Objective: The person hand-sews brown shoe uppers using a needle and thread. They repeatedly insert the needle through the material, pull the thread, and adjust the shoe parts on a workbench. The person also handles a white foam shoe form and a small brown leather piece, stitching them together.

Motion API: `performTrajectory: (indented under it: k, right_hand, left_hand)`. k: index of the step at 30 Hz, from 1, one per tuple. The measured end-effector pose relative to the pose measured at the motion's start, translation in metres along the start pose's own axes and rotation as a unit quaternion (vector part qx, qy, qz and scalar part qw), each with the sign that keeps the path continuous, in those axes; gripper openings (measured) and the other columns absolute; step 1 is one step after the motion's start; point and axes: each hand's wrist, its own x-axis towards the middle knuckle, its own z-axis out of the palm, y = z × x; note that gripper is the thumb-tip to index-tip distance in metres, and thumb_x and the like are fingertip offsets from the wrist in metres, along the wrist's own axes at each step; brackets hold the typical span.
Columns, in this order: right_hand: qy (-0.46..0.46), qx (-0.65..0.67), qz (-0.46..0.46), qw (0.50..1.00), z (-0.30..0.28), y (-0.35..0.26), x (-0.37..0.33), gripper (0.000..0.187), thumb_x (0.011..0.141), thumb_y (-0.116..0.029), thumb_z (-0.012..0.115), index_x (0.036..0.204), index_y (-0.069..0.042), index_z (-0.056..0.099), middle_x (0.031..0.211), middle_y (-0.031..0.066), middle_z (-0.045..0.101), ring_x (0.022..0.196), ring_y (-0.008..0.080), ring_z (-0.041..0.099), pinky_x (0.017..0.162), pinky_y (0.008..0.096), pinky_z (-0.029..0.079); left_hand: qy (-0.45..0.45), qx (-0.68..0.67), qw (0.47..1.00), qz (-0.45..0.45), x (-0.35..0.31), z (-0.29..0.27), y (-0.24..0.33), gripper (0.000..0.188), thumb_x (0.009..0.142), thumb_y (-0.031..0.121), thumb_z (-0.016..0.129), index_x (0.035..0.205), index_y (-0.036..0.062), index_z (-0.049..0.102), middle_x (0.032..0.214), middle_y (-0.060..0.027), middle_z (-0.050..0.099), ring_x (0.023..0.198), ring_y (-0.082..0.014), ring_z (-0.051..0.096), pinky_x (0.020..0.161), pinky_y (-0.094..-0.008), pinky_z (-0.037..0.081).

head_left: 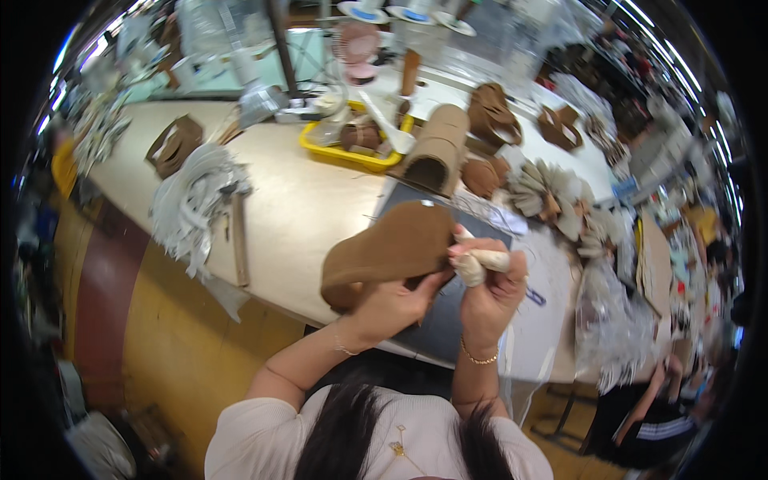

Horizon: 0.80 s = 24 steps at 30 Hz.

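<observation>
A brown, soft-looking shoe upper [392, 244] is held up over the table in front of me. My left hand [392, 312] grips it from below, thumb at its lower right and the other fingers hidden behind it. At its right edge, my right hand [492, 296] is closed, with the fingertips pinched against the material. Cream finger covers [488, 261] wrap some of the right hand's fingers. Whether those fingertips also hold something small cannot be made out. Under both hands lies a dark grey mat [448, 320].
Beyond the mat stand a yellow basket [352, 158] of small items and a curved brown roll [438, 148]. Brown pieces [494, 114] and fabric bundles [552, 192] lie at the right. White cloth strips [196, 204] and a hammer [239, 236] are at the left. A person [652, 416] sits lower right.
</observation>
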Motion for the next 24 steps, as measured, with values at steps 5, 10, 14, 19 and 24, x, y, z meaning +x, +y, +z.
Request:
performTrajectory:
  k: [5, 10, 14, 19, 24]
  right_hand:
    - [0.026, 0.078, 0.034, 0.996, 0.004, 0.002, 0.004, 0.021, 0.085, 0.002, 0.064, 0.086, -0.006, 0.044, 0.083, 0.0131, 0.063, 0.079, 0.0190, 0.062, 0.099, 0.0511, 0.043]
    - [0.025, -0.003, 0.108, 0.994, 0.012, 0.013, 0.001, 0.019, 0.082, 0.000, 0.068, 0.090, -0.004, 0.051, 0.087, 0.0133, 0.065, 0.087, 0.0223, 0.065, 0.095, 0.0428, 0.047]
    - [-0.078, -0.249, -0.011, 0.965, 0.021, 0.019, -0.002, 0.011, 0.086, 0.001, 0.064, 0.092, -0.001, 0.054, 0.093, 0.0133, 0.066, 0.094, 0.0200, 0.064, 0.094, 0.0376, 0.047]
    - [0.018, -0.028, 0.071, 0.997, 0.012, 0.023, -0.004, 0.012, 0.087, 0.001, 0.062, 0.091, -0.002, 0.051, 0.087, 0.0119, 0.062, 0.077, 0.0178, 0.062, 0.083, 0.0346, 0.052]
    - [0.027, 0.022, 0.010, 0.999, 0.028, 0.017, -0.001, 0.011, 0.088, 0.002, 0.058, 0.091, -0.003, 0.048, 0.084, 0.0109, 0.060, 0.080, 0.0177, 0.060, 0.096, 0.0457, 0.045]
  left_hand:
    - [-0.023, 0.032, 0.997, 0.066, 0.001, -0.007, 0.001, 0.027, 0.085, 0.012, 0.070, 0.110, 0.0038, 0.063, 0.100, -0.0068, 0.068, 0.092, -0.0142, 0.062, 0.080, -0.0306, 0.048]
    - [0.002, -0.056, 0.997, -0.043, 0.003, -0.025, 0.004, 0.039, 0.082, 0.013, 0.074, 0.115, 0.0016, 0.058, 0.097, -0.0036, 0.065, 0.075, -0.0073, 0.061, 0.049, -0.0203, 0.049]
    - [0.036, -0.130, 0.990, -0.039, 0.011, -0.030, -0.001, 0.033, 0.081, 0.014, 0.074, 0.108, 0.0002, 0.062, 0.095, -0.0079, 0.065, 0.073, -0.0095, 0.062, 0.050, -0.0227, 0.049]
    - [0.029, 0.130, 0.980, 0.147, 0.002, -0.019, 0.000, 0.033, 0.082, 0.013, 0.068, 0.113, 0.0029, 0.061, 0.111, -0.0121, 0.064, 0.102, -0.0257, 0.061, 0.087, -0.0369, 0.047]
    - [0.035, 0.200, 0.966, 0.158, -0.006, -0.015, 0.005, 0.026, 0.085, 0.013, 0.062, 0.110, 0.0034, 0.062, 0.112, -0.0156, 0.062, 0.104, -0.0313, 0.059, 0.090, -0.0402, 0.046]
